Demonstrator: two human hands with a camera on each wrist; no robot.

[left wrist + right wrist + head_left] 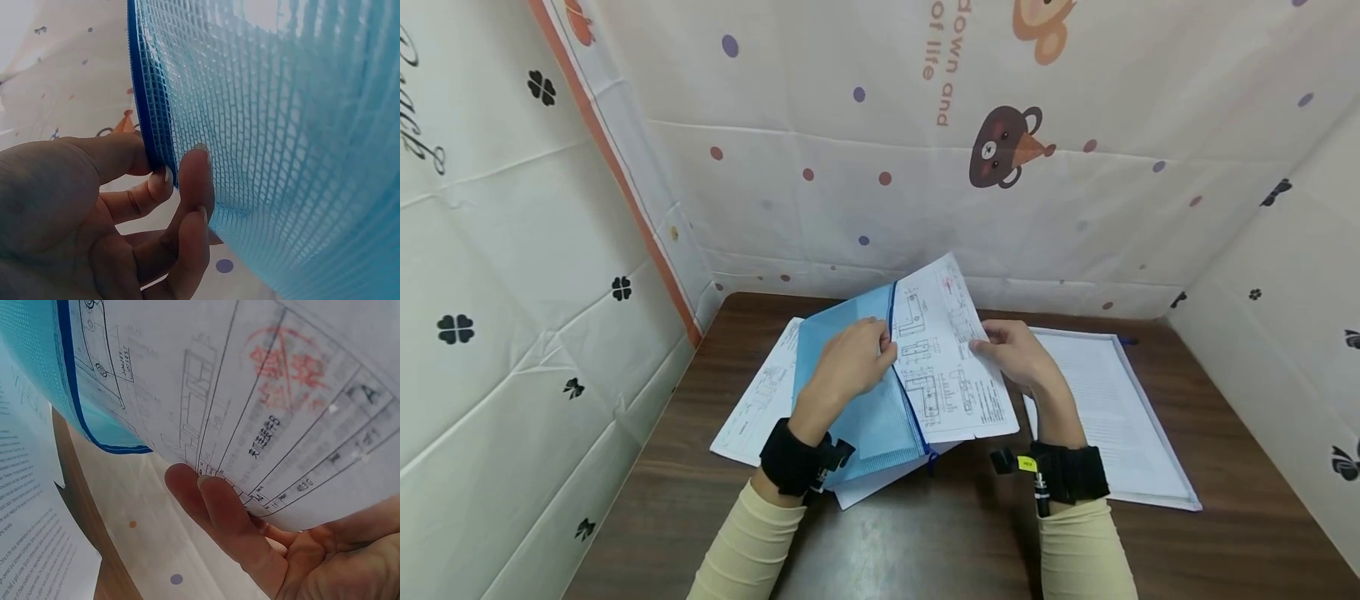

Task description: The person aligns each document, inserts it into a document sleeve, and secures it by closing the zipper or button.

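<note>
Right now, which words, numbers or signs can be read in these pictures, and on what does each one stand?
"own and" above "of life", upside down, orange: backdrop cloth.
Black cursive letters, cut off, unreadable: left wall cloth.
Red stamp, blurred; small black characters and "A" in a title block, otherwise too small: drawing sheet, held by right hand.
Printed lines, too small: clear folder.
No text: blue mesh pouch, held by left hand.

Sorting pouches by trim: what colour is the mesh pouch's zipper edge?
Dark blue zipper edge on the light blue mesh pouch; left wrist view.
</note>
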